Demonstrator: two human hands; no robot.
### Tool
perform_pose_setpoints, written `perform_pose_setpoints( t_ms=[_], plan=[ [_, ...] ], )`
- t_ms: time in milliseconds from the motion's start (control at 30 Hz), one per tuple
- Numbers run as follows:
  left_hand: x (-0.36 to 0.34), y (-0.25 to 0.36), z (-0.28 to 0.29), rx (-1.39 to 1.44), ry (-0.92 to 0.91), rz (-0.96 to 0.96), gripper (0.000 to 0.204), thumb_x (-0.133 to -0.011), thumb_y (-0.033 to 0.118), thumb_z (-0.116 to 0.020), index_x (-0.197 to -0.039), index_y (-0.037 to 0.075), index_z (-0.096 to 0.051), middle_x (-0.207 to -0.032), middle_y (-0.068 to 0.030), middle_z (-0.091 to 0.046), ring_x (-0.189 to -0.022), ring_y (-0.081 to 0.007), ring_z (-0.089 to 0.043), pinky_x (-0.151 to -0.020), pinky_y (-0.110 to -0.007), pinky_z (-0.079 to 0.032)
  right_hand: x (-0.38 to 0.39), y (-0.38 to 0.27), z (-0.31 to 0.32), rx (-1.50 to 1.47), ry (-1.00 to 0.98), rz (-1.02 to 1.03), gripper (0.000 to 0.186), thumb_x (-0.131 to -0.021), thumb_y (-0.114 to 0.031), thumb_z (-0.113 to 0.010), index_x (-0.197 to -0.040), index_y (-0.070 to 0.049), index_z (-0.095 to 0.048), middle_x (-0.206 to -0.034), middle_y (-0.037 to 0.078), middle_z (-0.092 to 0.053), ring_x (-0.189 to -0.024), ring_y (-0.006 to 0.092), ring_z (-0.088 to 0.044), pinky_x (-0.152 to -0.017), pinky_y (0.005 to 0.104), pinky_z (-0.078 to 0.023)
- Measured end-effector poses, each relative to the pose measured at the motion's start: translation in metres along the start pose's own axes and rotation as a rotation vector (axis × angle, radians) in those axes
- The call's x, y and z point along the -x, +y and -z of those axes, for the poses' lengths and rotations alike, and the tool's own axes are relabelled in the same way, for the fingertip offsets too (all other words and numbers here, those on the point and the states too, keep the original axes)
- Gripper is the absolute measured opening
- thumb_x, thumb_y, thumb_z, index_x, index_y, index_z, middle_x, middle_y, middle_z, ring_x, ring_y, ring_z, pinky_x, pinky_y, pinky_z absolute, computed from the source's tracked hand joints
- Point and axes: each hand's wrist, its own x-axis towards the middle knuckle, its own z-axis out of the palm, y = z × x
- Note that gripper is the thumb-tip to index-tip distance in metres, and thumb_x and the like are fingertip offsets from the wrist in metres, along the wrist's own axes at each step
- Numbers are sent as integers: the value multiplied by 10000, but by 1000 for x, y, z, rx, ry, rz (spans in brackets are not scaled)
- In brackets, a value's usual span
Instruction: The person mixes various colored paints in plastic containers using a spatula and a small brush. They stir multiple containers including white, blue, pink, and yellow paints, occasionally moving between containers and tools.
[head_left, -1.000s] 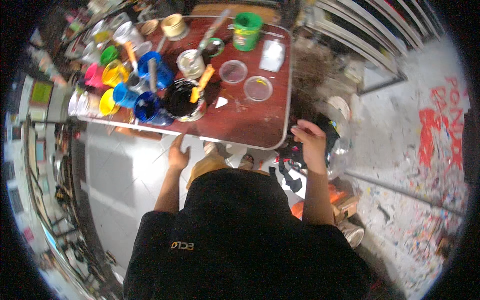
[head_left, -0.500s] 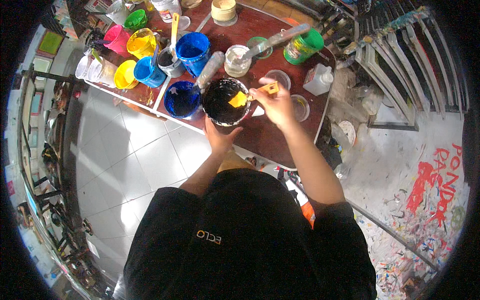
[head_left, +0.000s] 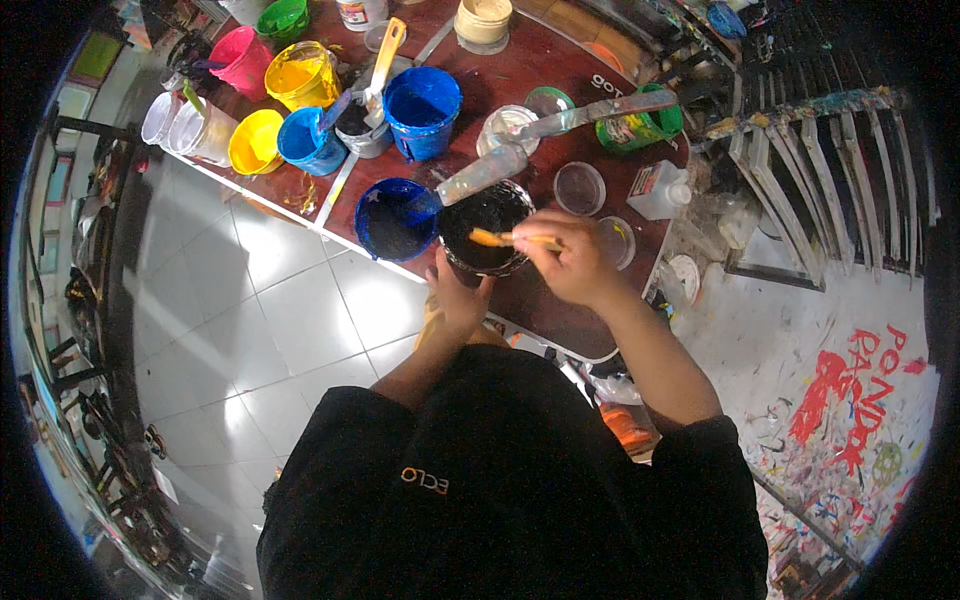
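A pot of black paint (head_left: 487,268) with a pale, smeared rim stands at the near edge of the dark red table. My left hand (head_left: 460,305) grips its near side, thumb and fingers curved against the wall. In my right hand (head_left: 570,258) a small yellow-handled tool (head_left: 492,238) is pinched, its orange-yellow end over the pot's mouth; whether that end touches the paint I cannot tell. Just left of the pot sits a blue tub of dark paint (head_left: 372,250). A paint-crusted spatula (head_left: 482,173) slants across the pot's far rim.
Blue (head_left: 423,135), yellow (head_left: 300,78) and pink (head_left: 240,62) paint pots crowd the table's far left. A cream tub (head_left: 508,130) bears a long crusted stick (head_left: 600,113). On the right stand clear lids (head_left: 580,188), a white jug (head_left: 660,190) and a green pot (head_left: 630,130).
The tool in my right hand has turned from its flat face to nearly edge-on, still over the black pot. My left hand keeps its grip. The whole view has shifted slightly.
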Motion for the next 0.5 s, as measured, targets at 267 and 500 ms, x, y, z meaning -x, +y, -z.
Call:
perform_pose_setpoints(
  t_ms=[267,500],
  plan=[
    [5,-21,-14,-42,47,-76,943,-653,172,-753,-1385,38,-173,-1383,-158,-310,-1311,-343,-263,-1051,-578,-79,-3,-5,-2,3,-64,-60,96,-808,-107,-585,-858,-37,-626,-790,124,-619,-696,290,-616,-618,355,-486],
    [2,1,-3,34,38,-44,858,-678,170,-738,-1356,31,-232,-1306,-163,-416,-1248,-360,-354,-1043,-550,-130,4,-9,-8,54,-75,-87,81,-803,-110,-598,-830,-40,-628,-806,114,-641,-718,280,-633,-653,339,-497]
  ],
)
